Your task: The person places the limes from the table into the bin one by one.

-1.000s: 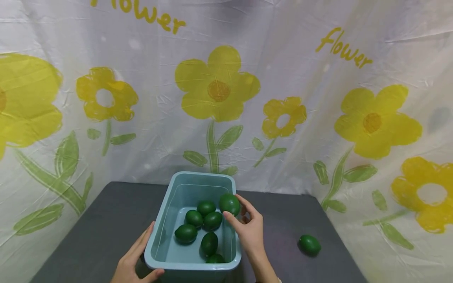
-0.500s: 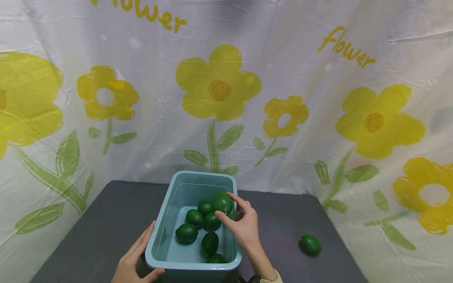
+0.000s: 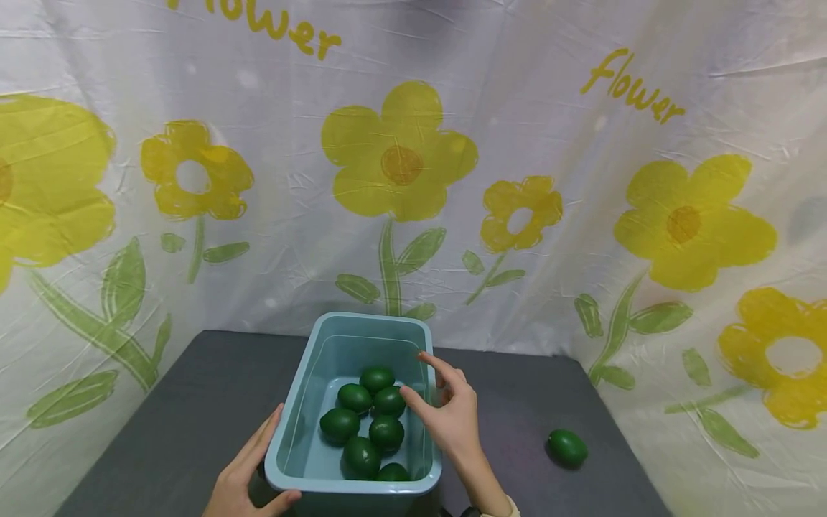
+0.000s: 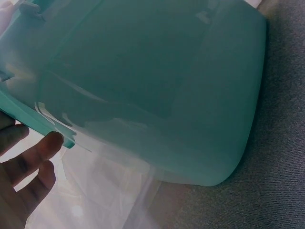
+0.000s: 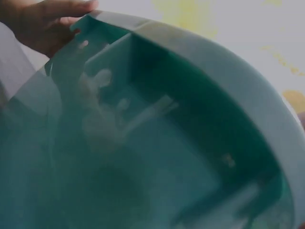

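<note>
A light blue-green plastic bin [image 3: 352, 487] stands on the dark table, with several dark green limes [image 3: 339, 426] lying on its floor. My left hand [image 3: 242, 474] grips the bin's near left corner, fingers along the outer side and thumb at the front rim. In the left wrist view, the left fingers [image 4: 35, 162] reach up to the rim. My right hand [image 3: 452, 413] is over the bin's right rim, thumb and forefinger spread apart with nothing between them. Only the bin's outside and the left hand [image 5: 57, 21] show well in the right wrist view.
One more lime [image 3: 567, 449] lies on the dark tabletop [image 3: 510, 402] to the right of the bin. Behind and at the sides hangs a white curtain [image 3: 278, 266] printed with yellow flowers.
The right hand has let go of a lime, which dropped among the others near the front of the bin and shifted them. That hand then drew slightly right. The left hand stays put.
</note>
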Available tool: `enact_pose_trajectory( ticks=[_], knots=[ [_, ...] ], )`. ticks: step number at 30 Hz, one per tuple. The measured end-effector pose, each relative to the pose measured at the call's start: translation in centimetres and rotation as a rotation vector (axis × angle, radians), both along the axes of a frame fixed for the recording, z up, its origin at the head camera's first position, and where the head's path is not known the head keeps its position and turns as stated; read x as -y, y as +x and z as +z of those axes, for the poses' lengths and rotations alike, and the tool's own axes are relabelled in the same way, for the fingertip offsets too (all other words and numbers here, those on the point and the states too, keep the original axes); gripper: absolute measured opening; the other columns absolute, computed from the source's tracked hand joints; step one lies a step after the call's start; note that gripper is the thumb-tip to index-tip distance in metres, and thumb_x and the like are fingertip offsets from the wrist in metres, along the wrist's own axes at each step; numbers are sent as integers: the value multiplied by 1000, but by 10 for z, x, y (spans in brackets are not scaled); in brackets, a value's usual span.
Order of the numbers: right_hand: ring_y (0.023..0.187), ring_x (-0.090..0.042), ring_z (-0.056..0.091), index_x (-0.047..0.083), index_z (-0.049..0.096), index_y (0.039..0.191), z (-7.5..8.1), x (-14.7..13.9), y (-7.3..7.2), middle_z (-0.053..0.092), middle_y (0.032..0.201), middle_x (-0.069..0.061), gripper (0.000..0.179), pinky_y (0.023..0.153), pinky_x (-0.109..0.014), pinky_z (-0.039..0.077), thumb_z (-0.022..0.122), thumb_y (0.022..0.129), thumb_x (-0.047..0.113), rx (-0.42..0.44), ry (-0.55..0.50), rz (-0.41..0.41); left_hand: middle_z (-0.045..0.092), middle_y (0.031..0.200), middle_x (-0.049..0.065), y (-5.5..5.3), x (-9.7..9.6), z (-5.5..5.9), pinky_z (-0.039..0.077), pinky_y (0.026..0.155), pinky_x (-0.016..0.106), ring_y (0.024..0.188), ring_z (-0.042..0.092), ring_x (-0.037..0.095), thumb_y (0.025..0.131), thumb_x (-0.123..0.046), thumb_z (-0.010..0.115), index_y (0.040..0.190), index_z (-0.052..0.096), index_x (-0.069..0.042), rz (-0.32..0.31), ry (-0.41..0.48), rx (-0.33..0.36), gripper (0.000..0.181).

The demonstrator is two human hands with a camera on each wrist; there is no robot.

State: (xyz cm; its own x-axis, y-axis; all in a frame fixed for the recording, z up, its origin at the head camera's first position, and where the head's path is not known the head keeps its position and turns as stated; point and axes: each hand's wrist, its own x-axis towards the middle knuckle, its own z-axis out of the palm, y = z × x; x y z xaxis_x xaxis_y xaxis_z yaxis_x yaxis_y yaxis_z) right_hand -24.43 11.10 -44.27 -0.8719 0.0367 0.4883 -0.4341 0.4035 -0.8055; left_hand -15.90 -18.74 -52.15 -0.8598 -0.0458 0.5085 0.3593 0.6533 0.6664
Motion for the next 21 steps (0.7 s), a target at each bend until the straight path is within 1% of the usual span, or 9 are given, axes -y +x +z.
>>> enact_pose_trajectory(
  ticks=[3, 6, 8, 10, 13, 17, 19, 21],
  knots=[
    [67, -8, 29, 25, 75, 134, -3, -6, 1, 53, 85, -12, 51, 61, -24, 29, 91, 85, 24, -23, 10, -23, 50, 161, 16, 0, 0, 0, 35, 96, 2, 135, 28, -25, 75, -28, 96, 168, 35, -26, -1, -1, -10, 111],
    [68, -9, 30, 25, 75, 133, -6, -12, 2, 49, 82, -2, 52, 62, -24, 29, 92, 84, 21, -45, 12, -50, 51, 160, 18, 0, 0, 0, 34, 96, 1, 135, 28, -25, 75, -27, 96, 168, 35, -27, -4, 3, -16, 111],
    [69, -9, 30, 23, 75, 133, -8, -16, 3, 48, 83, 4, 53, 61, -24, 29, 92, 83, 18, -56, 6, -69, 51, 159, 19, 0, 0, -1, 33, 96, 1, 135, 28, -25, 75, -27, 97, 168, 36, -26, -6, 3, -20, 111],
    [66, -8, 28, 21, 75, 133, -11, -20, 3, 47, 83, 6, 53, 59, -23, 29, 92, 83, 16, -63, 3, -87, 51, 159, 20, -1, 1, -1, 33, 96, 1, 135, 28, -25, 74, -27, 97, 168, 36, -24, -10, 4, -22, 111],
    [60, -5, 25, 19, 75, 133, -14, -27, 4, 55, 88, 5, 54, 55, -21, 27, 92, 83, 13, -61, -14, -97, 51, 160, 18, 0, 1, -1, 34, 96, 1, 135, 28, -25, 74, -27, 97, 167, 37, -23, -9, 4, -23, 111],
    [55, -1, 22, 17, 74, 134, -20, -37, 5, 64, 97, 3, 55, 51, -19, 26, 91, 83, 10, -51, -15, -104, 51, 160, 17, 0, 1, 0, 36, 95, 2, 134, 29, -25, 74, -29, 97, 167, 37, -24, -6, 7, -14, 111],
    [55, -1, 24, 15, 74, 134, -23, -44, 6, 66, 100, 2, 54, 51, -19, 27, 91, 83, 10, -54, 7, -120, 52, 159, 18, 0, 0, 0, 36, 95, 2, 134, 28, -25, 74, -29, 97, 167, 37, -25, -7, 8, -12, 111],
    [58, -5, 31, 14, 74, 133, -27, -51, 6, 70, 105, 1, 54, 51, -19, 29, 92, 82, 10, -50, 29, -148, 52, 159, 20, -1, 0, 0, 34, 96, 1, 134, 28, -25, 74, -28, 97, 167, 37, -24, -15, 10, -18, 111]
  ],
)
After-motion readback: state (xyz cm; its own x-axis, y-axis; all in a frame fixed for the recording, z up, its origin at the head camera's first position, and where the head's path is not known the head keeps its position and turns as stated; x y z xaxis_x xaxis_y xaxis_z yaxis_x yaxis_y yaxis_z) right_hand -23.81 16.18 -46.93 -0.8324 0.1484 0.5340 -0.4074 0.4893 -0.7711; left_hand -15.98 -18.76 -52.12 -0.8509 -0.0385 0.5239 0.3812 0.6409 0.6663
